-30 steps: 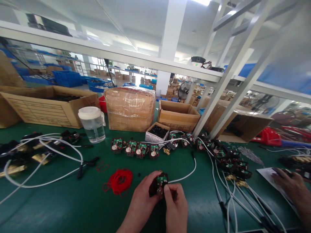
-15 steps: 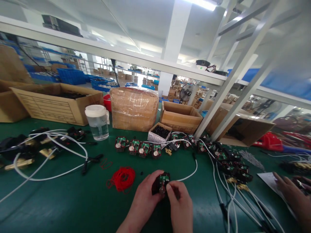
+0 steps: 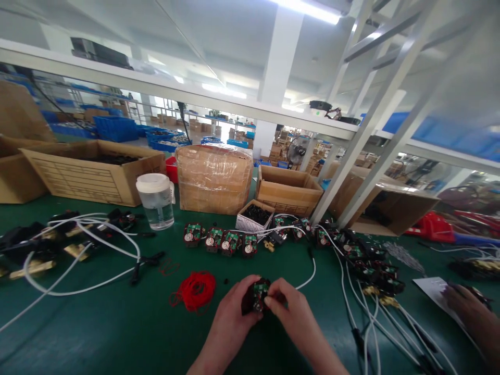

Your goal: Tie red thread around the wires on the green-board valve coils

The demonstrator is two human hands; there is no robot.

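My left hand is wrapped round a small black housing with a green circuit board, holding it just over the green table at the front middle. At the board's right side my right hand is closed in a pinch; whatever sits between its fingertips is too small to make out. A tangle of thin red wire lies to the left of my hands. Behind them, several similar circuit-board units stand in a row. A white cable curves on the table just right of the held unit.
A lidded water jug and a small box of black parts stand behind. Cabled brass assemblies lie left and right. Cardboard boxes line the back. Another person's hand rests over white paper at far right.
My right hand has shifted and turned, its forearm now angling in from the lower right, with the fingertips still at the board. The left hand keeps its hold.
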